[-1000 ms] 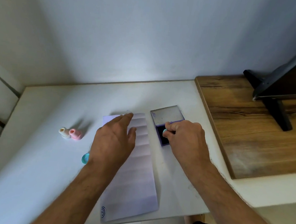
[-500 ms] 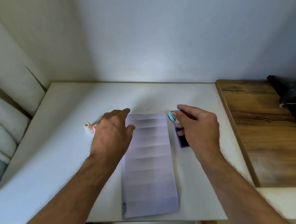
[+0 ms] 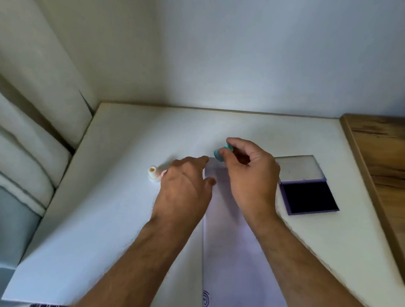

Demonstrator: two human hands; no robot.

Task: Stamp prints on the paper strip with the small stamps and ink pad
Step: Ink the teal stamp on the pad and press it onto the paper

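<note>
No words or numbers can be read; the long white paper strip point(image 3: 232, 262) has one blue ring print point(image 3: 206, 300) near its bottom corner

Right hand point(image 3: 249, 180) pinches teal stamp point(image 3: 222, 152) above paper strip point(image 3: 231, 250); left hand point(image 3: 185, 190) flat on strip edge.

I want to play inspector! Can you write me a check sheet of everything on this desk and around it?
Surface: white table, bare at the left.
Job's things: paper strip lying flat, one spiral print near its close end; ink pad open, right of it; teal stamp held above the strip's far end.
Clutter: white stamp upright, a pink one mostly hidden beside it.
Grippers: left hand resting on the strip's edge; right hand pinching the teal stamp.
Cables: nothing seen.
Surroundings: wooden board right, curtain left.
</note>
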